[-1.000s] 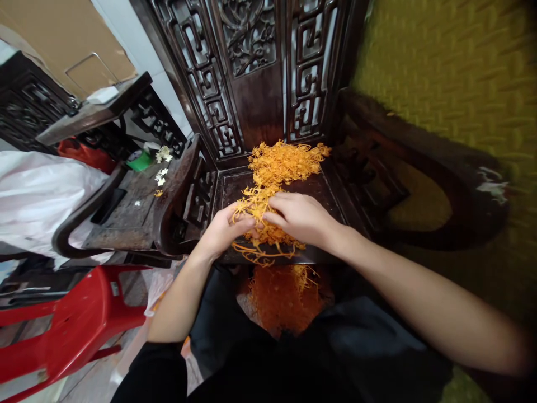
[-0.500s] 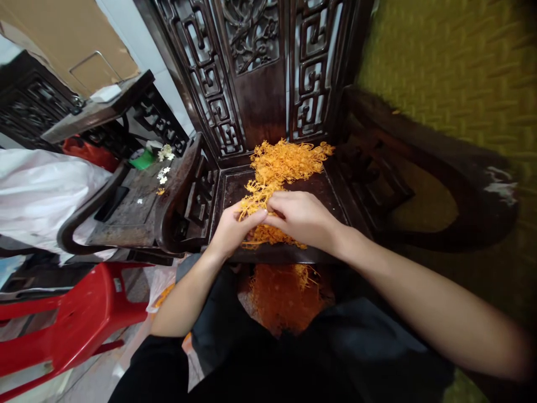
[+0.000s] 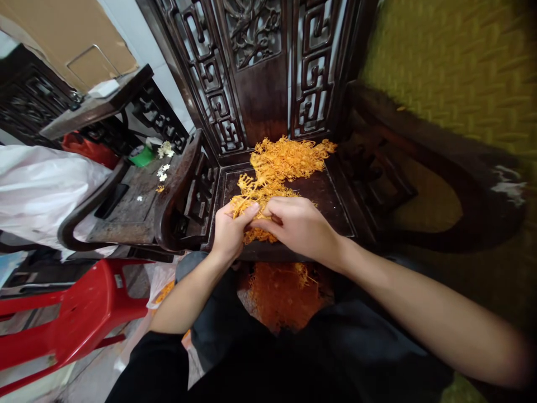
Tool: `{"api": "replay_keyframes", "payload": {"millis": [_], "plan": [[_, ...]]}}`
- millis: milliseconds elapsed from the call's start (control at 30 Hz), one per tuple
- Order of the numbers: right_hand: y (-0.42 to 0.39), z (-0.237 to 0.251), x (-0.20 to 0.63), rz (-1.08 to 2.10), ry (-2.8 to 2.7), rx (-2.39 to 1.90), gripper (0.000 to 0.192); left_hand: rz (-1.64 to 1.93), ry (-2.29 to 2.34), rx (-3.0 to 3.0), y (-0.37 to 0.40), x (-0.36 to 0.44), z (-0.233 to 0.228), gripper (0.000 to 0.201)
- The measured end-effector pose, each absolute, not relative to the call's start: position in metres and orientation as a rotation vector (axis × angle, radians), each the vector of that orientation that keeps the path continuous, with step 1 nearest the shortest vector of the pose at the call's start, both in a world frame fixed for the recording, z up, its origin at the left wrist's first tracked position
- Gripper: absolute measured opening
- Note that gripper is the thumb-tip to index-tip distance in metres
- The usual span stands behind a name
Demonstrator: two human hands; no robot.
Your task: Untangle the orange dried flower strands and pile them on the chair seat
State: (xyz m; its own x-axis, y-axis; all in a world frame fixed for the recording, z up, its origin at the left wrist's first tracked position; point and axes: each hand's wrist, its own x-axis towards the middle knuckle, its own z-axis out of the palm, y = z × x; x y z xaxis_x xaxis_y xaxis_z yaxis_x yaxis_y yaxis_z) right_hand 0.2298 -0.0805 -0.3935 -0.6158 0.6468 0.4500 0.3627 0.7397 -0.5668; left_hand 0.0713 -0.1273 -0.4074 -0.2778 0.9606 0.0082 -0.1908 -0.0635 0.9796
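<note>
A heap of thin orange strands [image 3: 285, 162] lies on the seat [image 3: 323, 193] of a dark carved wooden chair. My left hand [image 3: 229, 232] and my right hand [image 3: 300, 226] meet at the seat's front edge, both closed on a small bunch of the strands [image 3: 247, 204]. More orange strands [image 3: 279, 291] fill a container below the seat's edge, between my knees; the container itself is mostly hidden.
The chair's carved back [image 3: 260, 67] rises behind the heap. A second dark chair [image 3: 134, 196] with small white flowers [image 3: 163, 168] stands to the left. A red plastic stool [image 3: 62, 319] and a white plastic bag [image 3: 42, 184] are at far left. A yellow-green woven surface [image 3: 453, 73] lies right.
Both hands have drawn a bunch of strands toward the seat's front edge and gathered it tighter. The loose strands that hung over the edge are now taken up.
</note>
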Motion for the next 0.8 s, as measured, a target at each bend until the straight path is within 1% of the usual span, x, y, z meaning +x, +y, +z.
{"api": "replay_keyframes", "payload": {"millis": [100, 167, 267, 433, 500, 533, 667, 733, 800], "plan": [[-0.087, -0.391, 0.228, 0.588, -2.216, -0.758, 0.039, 1.609, 1.191, 0.759, -0.121, 0.066, -0.396, 0.035], [-0.091, -0.39, 0.229, 0.596, -2.184, -0.731, 0.037, 1.737, 1.119, 0.658, -0.113, 0.053, -0.387, 0.04], [-0.092, -0.388, 0.232, 0.687, -2.158, -0.691, 0.035, 1.896, 1.028, 0.576, -0.104, 0.033, -0.378, 0.04], [-0.076, -0.385, 0.237, 0.882, -2.036, -0.758, 0.022, 1.558, 0.997, 0.645, -0.116, 0.04, -0.383, 0.038], [-0.071, -0.383, 0.239, 0.989, -1.992, -0.818, 0.018, 1.507, 1.028, 0.719, -0.122, 0.048, -0.384, 0.039], [-0.07, -0.383, 0.24, 1.051, -1.984, -0.829, 0.019, 1.512, 1.043, 0.756, -0.124, 0.051, -0.384, 0.039], [-0.072, -0.385, 0.238, 1.241, -1.989, -0.768, 0.032, 1.522, 1.107, 0.848, -0.126, 0.054, -0.383, 0.041], [-0.076, -0.387, 0.233, 1.264, -1.983, -0.709, 0.032, 1.513, 1.16, 0.864, -0.127, 0.057, -0.386, 0.042], [-0.082, -0.387, 0.227, 1.236, -1.979, -0.667, 0.027, 1.499, 1.212, 0.888, -0.129, 0.061, -0.39, 0.043]]}}
